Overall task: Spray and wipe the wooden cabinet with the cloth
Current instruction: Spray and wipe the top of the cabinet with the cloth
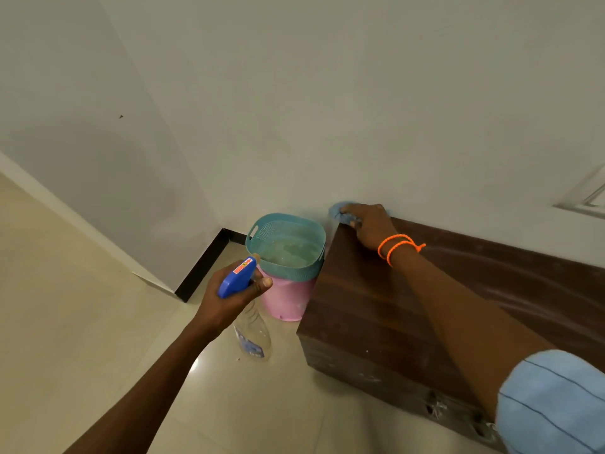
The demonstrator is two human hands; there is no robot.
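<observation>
A dark brown wooden cabinet [366,299] stands low against the white wall at the right. My right hand [371,227] presses a light blue cloth [340,211] onto the cabinet's far left corner, by the wall. Orange cord bracelets circle that wrist. My left hand [229,296] grips a clear spray bottle [252,335] by its blue trigger head, held over the floor to the left of the cabinet. Pale streaks show on the cabinet top toward the right.
A teal perforated basket [314,234] sits on top of a pink bucket [288,303] in the corner, touching the cabinet's left side. Beige floor tiles [82,322] spread to the left. A black skirting strip [203,267] runs along the wall's foot.
</observation>
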